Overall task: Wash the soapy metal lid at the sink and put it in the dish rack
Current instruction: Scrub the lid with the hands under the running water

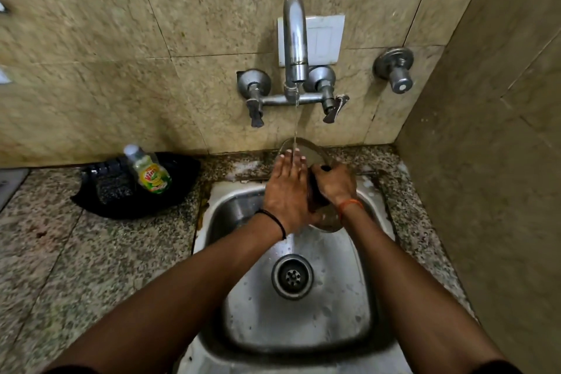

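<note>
Metal lid [315, 152] is held upright-ish over the back of the steel sink [303, 313], right under the wall tap [295, 39], w/ a thin stream of water running onto it. Right hand [335, 184] has fingers curled tight round the lid's black handle. Left hand [287, 191] lies flat on the lid face, fingers straight & close together, tips near the top rim where the water lands. Dish soap bottle [148, 170] stands in a black tray [136, 188] on the granite counter, well left of the sink
</note>
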